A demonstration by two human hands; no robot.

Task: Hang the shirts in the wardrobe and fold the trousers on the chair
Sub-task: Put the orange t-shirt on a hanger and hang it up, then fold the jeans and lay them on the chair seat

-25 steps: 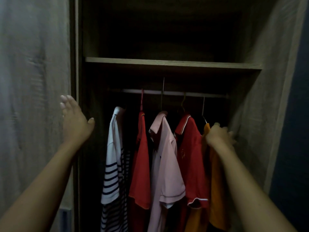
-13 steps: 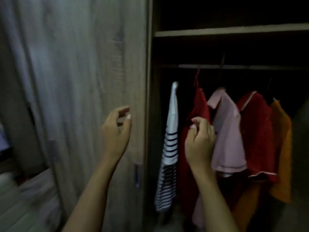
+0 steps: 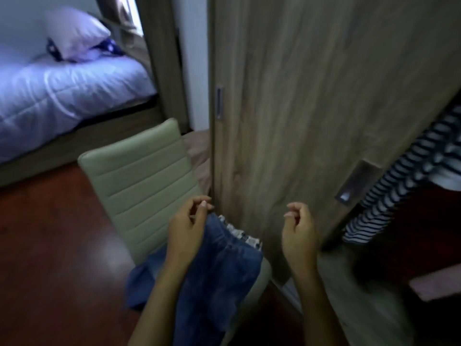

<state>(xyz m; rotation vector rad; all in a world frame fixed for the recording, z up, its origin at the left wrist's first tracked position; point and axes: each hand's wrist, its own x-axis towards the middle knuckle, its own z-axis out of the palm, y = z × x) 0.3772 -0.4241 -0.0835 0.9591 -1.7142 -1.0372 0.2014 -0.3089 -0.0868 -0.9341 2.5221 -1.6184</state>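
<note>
Denim trousers [image 3: 219, 275], blue, lie crumpled on the seat of the pale green padded chair [image 3: 144, 186], with one part hanging over the seat's edge. A patterned lining shows at the waistband. The chair stands just beside the wood-grain wardrobe door [image 3: 311, 96]. The left hand [image 3: 185, 231] hovers over the waist end of the trousers, fingers loosely curled, holding nothing. The right hand [image 3: 299, 231] is in front of the door, near the trousers, fingers likewise loosely curled and empty. A striped shirt [image 3: 404, 186] hangs in the wardrobe opening to the right of the door. A bed [image 3: 62, 91] with pale bedding and a pillow [image 3: 74, 31] stands beyond the chair on the red-brown floor [image 3: 50, 258].
</note>
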